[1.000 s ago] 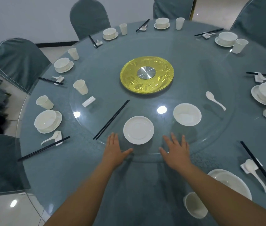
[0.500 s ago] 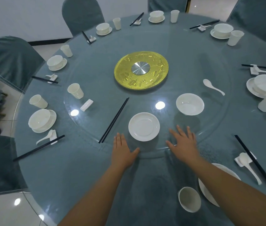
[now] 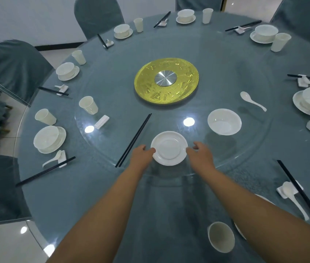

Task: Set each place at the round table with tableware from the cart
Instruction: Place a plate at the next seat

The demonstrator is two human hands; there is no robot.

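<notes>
While I lean over the round table, both my arms reach forward to one small plate.

Left hand: my left hand sits at the left rim of the white saucer, fingers curled and touching its edge; whether they have closed under the rim I cannot tell.

Right hand: my right hand sits at the saucer's right rim, fingers bent inward, thumb touching the edge; the grip itself is blurred.

Saucer: it lies between my two hands, on the near edge of the glass turntable.

Chopsticks: a black pair lies slantwise on the glass just left of my left hand, apart from the saucer.

Bowl: an empty white bowl stands on the glass beyond and to the right of my right hand.

Spoon: a white spoon lies farther right on the glass.

Cup and rest: a cup and a white chopstick rest stand on the glass's left side.

Centre: a gold disc with a silver hub.

Table: the grey-green tablecloth carries set places round the rim, each with bowl, cup and chopsticks; a cup stands near my right forearm.
</notes>
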